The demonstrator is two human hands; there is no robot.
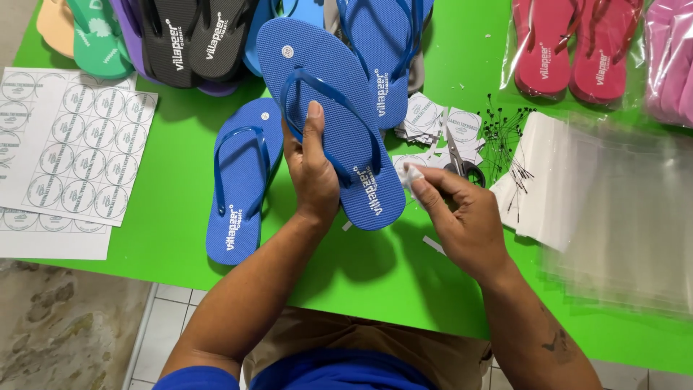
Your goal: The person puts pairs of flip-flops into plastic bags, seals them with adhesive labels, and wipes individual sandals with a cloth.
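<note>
My left hand grips a blue flip-flop by its edge, thumb resting on the strap, holding it tilted above the green table. My right hand pinches a small round white paper tag just beside the flip-flop's heel end. A second blue flip-flop lies flat on the table to the left of my left hand.
Sheets of round labels lie at the left edge. Several flip-flops, black, blue, green, are piled at the back. Cut tags, scissors, black plastic fasteners and clear bags sit at the right. Bagged red flip-flops lie far right.
</note>
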